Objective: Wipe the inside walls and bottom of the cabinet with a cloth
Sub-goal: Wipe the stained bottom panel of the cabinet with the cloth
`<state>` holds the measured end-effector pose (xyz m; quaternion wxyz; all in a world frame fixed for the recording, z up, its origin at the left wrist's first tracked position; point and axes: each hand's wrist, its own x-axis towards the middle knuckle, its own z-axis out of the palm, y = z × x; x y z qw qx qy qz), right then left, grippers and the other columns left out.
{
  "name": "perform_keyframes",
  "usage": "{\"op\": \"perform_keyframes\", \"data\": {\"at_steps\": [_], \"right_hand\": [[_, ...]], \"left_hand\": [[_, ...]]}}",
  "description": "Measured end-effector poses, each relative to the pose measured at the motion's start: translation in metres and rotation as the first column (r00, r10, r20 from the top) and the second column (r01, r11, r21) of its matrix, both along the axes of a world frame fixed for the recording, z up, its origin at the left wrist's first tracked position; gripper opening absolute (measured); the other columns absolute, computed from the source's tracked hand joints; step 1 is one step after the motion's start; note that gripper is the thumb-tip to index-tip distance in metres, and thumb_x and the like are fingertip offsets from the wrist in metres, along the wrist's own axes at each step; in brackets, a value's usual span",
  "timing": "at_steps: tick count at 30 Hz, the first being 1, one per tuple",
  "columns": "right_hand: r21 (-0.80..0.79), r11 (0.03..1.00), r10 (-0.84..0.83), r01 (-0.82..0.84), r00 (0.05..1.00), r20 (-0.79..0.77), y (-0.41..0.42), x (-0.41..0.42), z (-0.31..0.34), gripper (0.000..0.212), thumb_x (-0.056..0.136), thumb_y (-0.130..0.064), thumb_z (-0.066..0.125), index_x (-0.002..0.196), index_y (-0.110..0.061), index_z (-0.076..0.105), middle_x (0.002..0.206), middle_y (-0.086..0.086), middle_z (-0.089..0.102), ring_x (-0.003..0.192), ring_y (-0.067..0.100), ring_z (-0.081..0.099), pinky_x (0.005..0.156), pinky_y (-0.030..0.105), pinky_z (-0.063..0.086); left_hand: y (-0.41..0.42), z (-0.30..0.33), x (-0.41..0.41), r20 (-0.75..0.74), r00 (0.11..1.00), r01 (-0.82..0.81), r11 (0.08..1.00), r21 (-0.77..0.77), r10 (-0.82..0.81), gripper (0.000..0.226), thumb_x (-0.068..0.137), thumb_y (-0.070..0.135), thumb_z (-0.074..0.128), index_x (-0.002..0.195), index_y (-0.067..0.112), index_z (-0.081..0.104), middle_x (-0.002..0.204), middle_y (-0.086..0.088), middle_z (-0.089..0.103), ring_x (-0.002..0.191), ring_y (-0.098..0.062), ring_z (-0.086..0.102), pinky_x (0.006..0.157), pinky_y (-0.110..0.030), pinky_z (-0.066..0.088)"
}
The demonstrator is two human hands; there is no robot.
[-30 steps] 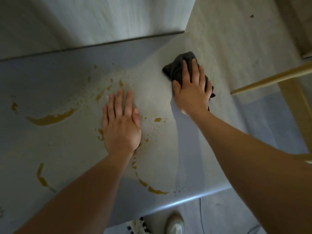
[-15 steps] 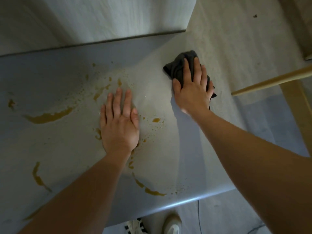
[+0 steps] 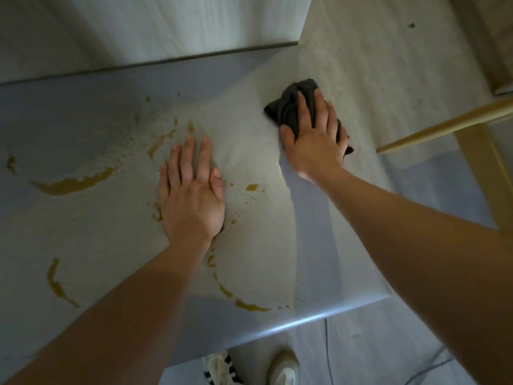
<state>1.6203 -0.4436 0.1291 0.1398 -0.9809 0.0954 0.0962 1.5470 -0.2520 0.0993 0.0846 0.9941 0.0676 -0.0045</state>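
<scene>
A dark grey cloth [image 3: 286,107] lies bunched on the pale cabinet bottom [image 3: 111,240], near the right wall [image 3: 374,79]. My right hand [image 3: 313,137] presses flat on the cloth with straight, spread fingers, the thumb lying along its left side. My left hand [image 3: 191,195] rests palm down on the bottom panel, fingers straight, in the middle of the spill. Yellow-brown streaks and drops [image 3: 72,184] arc across the panel to the left and below that hand. The back wall [image 3: 138,31] rises behind.
The panel's front edge [image 3: 305,320] runs across the lower right, with two shoes [image 3: 280,368] on the floor beneath it. A wooden bar [image 3: 444,126] and a frame piece [image 3: 488,173] stick in from the right.
My right hand and the cloth have barely shifted, moving slightly up and right against the side wall. My left hand stays planted on the panel.
</scene>
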Motion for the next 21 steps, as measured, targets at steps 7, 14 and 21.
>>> {"op": "perform_keyframes", "data": {"at_steps": [7,14,21], "right_hand": [[0.0,0.997,0.076,-0.076,0.997,0.017,-0.01,-0.046,0.004,0.06,0.098,-0.049,0.023,0.15,-0.036,-0.005,0.158,-0.009,-0.013,0.145,0.016,-0.01,0.116,0.044,-0.003],[0.001,0.997,0.08,-0.08,0.996,-0.033,-0.026,-0.12,0.004,0.06,0.098,-0.05,0.021,0.148,-0.038,-0.009,0.157,-0.01,-0.017,0.145,0.016,-0.011,0.115,0.044,-0.003],[-0.017,0.997,0.075,-0.075,0.996,-0.045,-0.031,-0.184,0.004,0.061,0.098,-0.049,0.023,0.149,-0.037,-0.008,0.157,-0.01,-0.015,0.145,0.017,-0.011,0.115,0.045,-0.003]], "left_hand": [[0.0,0.008,-0.005,0.047,0.998,0.029,0.999,0.034,-0.031,0.052,0.101,0.039,0.018,0.151,0.027,0.013,0.158,0.001,0.015,0.145,-0.021,0.011,0.117,-0.036,0.005],[0.0,0.023,-0.012,-0.079,0.996,0.03,0.999,-0.036,-0.033,0.052,0.102,0.037,0.018,0.151,0.024,0.012,0.159,-0.001,0.011,0.145,-0.024,0.009,0.118,-0.042,0.004],[-0.009,0.024,-0.119,-0.089,0.996,-0.032,0.997,-0.064,0.026,0.051,0.102,0.039,0.017,0.151,0.028,0.012,0.159,0.003,0.012,0.145,-0.022,0.008,0.117,-0.039,0.002]]}}
